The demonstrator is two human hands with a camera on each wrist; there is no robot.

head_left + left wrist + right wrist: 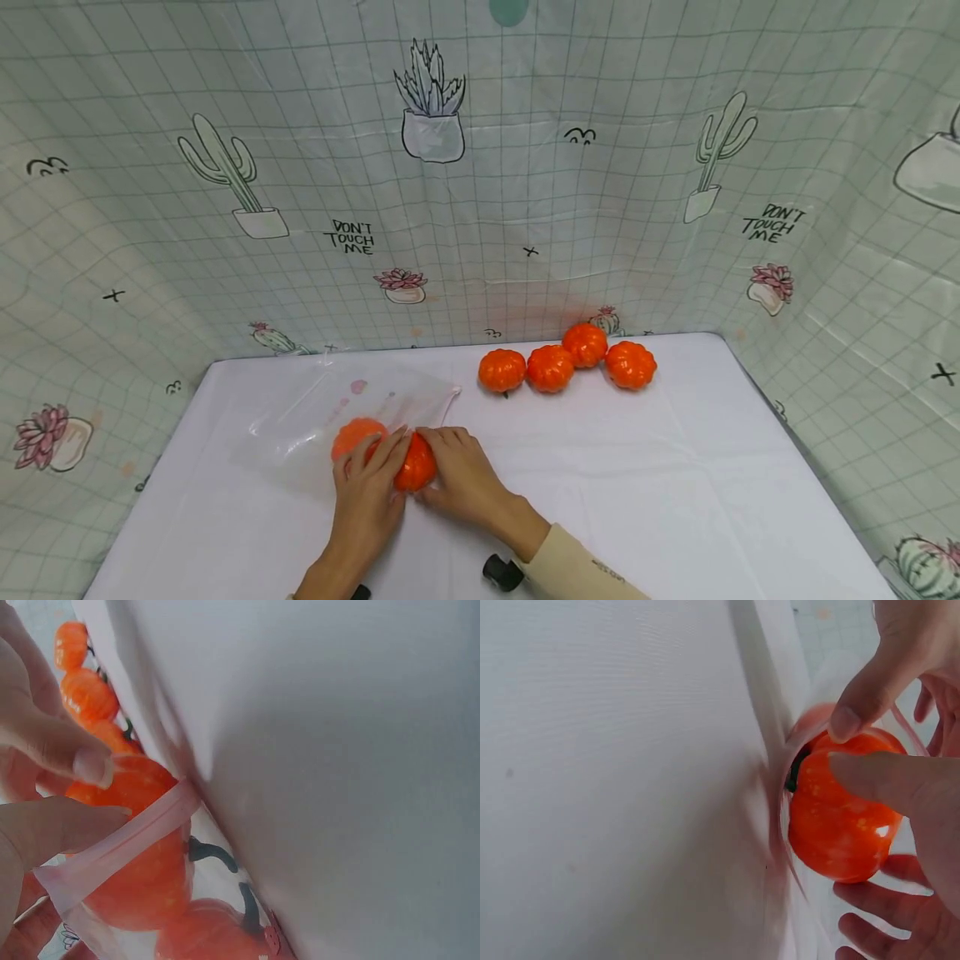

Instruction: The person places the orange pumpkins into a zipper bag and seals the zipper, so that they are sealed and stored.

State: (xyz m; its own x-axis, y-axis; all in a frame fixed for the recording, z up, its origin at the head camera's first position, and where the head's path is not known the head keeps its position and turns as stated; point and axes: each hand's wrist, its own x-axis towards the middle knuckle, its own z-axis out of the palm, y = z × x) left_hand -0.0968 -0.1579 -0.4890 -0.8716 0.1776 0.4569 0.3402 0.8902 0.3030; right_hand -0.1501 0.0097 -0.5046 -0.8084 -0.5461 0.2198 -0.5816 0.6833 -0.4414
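Observation:
A clear plastic zip bag (288,417) with a pink strip along its mouth lies on the table at left. One small orange toy pumpkin (356,433) with a dark green stem shows through its film. At the mouth a second pumpkin (847,817) sits partly inside, its stem end covered by film in the left wrist view. My right hand (467,479) grips this pumpkin from the right, thumb and fingers around it. From the left, my left hand (363,496) holds the bag's mouth, its thumb (75,823) at the pink strip beside the pumpkin.
Several more orange pumpkins, among them one at the right end (631,365), stand in a group near the back edge of the white table (675,467). A patterned curtain (480,200) with cactus drawings rises behind the table and along both sides.

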